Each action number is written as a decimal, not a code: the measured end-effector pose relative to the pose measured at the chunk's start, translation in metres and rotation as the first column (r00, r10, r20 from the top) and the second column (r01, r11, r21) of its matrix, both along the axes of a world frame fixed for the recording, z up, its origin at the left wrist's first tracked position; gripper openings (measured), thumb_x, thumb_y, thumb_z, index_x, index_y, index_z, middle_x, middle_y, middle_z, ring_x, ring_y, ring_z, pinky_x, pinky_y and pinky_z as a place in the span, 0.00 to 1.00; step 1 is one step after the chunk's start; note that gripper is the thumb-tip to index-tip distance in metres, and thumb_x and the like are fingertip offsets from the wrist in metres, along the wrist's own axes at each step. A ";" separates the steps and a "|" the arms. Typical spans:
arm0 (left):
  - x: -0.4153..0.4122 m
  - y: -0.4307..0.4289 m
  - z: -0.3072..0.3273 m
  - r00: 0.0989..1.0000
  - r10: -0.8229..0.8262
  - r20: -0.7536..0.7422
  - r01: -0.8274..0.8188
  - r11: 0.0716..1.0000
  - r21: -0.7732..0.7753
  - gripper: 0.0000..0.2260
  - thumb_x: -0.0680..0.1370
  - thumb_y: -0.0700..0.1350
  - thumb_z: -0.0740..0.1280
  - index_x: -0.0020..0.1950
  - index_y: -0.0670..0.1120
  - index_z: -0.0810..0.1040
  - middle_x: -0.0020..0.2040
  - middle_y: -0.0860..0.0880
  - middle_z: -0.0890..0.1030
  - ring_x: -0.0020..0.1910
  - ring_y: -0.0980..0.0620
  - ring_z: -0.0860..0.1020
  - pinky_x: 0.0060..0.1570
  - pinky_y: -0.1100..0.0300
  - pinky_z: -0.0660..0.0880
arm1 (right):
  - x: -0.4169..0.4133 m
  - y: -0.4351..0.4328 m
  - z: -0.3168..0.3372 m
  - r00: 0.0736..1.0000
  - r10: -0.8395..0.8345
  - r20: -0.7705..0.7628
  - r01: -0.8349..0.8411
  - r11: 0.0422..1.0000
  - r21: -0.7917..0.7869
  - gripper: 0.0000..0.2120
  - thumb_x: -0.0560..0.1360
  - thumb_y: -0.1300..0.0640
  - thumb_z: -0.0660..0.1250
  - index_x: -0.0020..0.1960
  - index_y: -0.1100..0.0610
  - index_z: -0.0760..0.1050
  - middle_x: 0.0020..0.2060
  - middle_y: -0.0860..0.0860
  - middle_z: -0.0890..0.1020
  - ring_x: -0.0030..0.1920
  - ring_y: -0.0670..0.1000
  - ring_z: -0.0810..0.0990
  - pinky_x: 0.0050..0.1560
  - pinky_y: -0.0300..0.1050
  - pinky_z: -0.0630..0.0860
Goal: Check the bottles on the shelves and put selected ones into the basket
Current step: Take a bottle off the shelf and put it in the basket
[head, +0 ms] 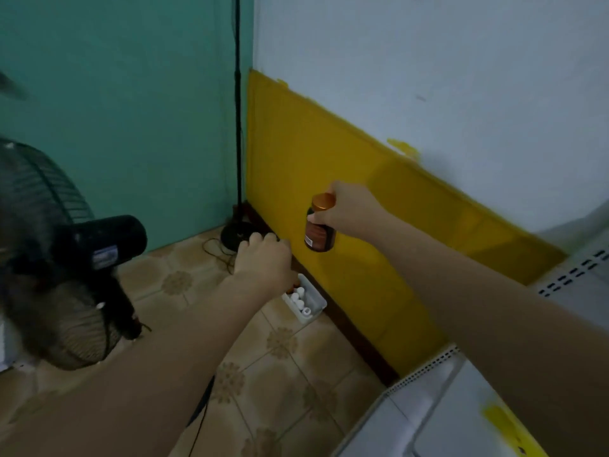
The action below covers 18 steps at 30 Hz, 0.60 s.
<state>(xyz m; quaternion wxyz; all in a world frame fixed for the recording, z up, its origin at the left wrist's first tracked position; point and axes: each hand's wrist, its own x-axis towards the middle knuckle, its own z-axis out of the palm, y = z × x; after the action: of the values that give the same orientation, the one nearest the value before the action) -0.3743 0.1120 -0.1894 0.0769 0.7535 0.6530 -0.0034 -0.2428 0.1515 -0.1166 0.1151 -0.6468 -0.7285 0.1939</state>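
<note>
My right hand (346, 209) grips a brown bottle (319, 237) with a copper cap near its neck, holding it in the air in front of the yellow wall panel. Below, a small white basket (314, 296) sits on the tiled floor against the wall, with several white-capped bottles (300, 301) inside. My left hand (265, 262) reaches down over the basket's far end with fingers curled; something small and orange-brown shows just under it, and I cannot tell whether the hand holds it.
A black standing fan (56, 258) fills the left side. A black pole with a round base (235, 237) and loose cables stands in the corner. White perforated shelves (438, 390) occupy the lower right. The floor is patterned tile.
</note>
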 end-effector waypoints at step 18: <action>0.023 0.318 -0.271 0.991 -0.083 -0.103 0.054 0.965 -0.258 0.15 0.78 0.52 0.62 0.61 0.46 0.69 0.59 0.45 0.72 0.60 0.44 0.70 0.56 0.51 0.67 | 0.040 0.315 -0.317 0.976 -0.208 -0.060 0.178 0.929 -0.324 0.23 0.75 0.58 0.70 0.67 0.59 0.66 0.65 0.57 0.71 0.62 0.59 0.72 0.58 0.52 0.73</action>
<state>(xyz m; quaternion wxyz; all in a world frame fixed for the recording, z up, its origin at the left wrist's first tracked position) -0.3512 0.4302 -0.4606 0.1359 0.7580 0.6241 -0.1322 -0.2033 0.4668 -0.4339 0.0620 -0.7157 -0.6144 0.3261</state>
